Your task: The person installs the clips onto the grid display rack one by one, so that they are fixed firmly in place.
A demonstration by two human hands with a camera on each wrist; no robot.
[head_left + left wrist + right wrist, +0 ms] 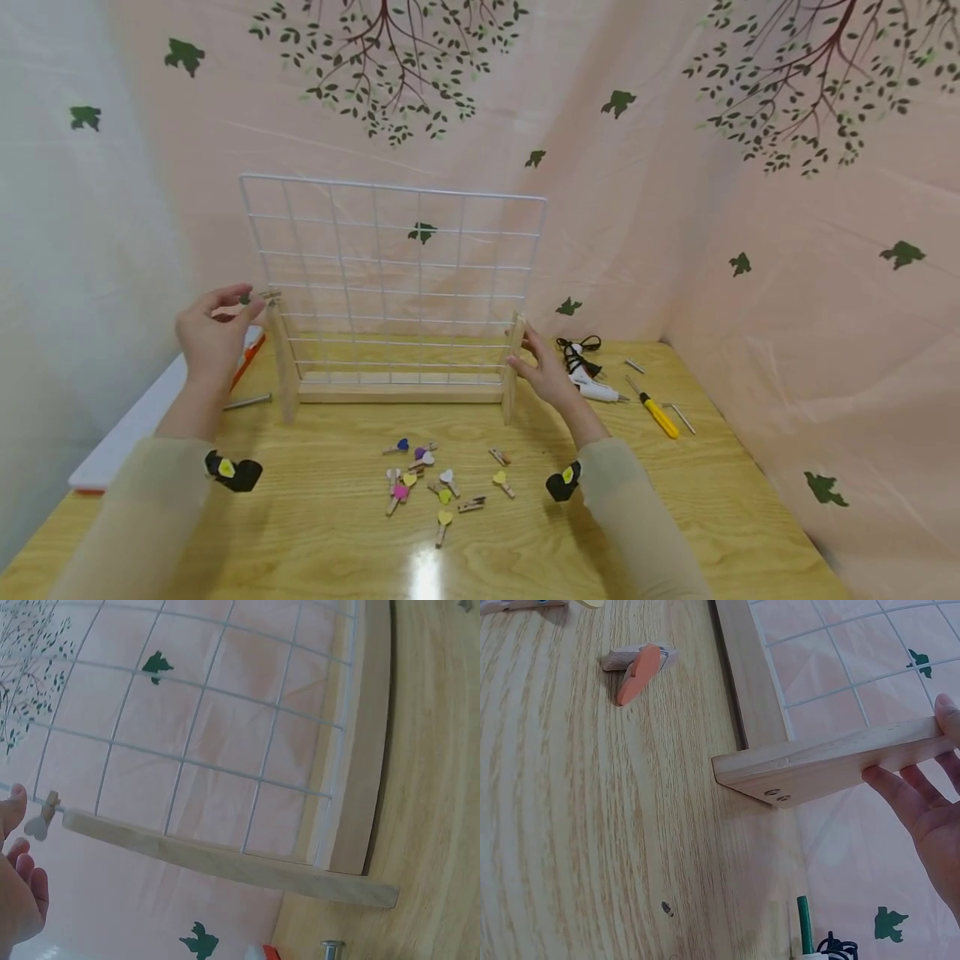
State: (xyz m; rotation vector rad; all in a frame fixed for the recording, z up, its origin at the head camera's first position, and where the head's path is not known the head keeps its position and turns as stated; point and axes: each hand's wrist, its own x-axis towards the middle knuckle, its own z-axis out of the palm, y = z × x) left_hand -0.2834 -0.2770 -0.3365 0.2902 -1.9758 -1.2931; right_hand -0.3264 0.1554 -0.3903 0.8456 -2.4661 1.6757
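Note:
A white wire grid [397, 262] stands upright in a wooden stand [401, 393]. On the grid's left edge, just above the stand's left post [225, 859], sits a small wooden clothespin [51, 806] with a pale heart on it. My left hand [212, 329] is beside that clothespin, thumb and fingers apart; the left wrist view shows a small gap between fingertips and heart. At the other side my right hand [547, 367] holds the stand's right post [825, 761], thumb on one face and fingers on the other.
Several heart-topped clothespins [444, 518] lie scattered on the table [315, 517] before the stand. At right are a glue gun [596, 388], a yellow-handled screwdriver [660, 417], a hex key [681, 419] and a bolt [634, 366]. A white board [135, 417] and another bolt [247, 402] lie left.

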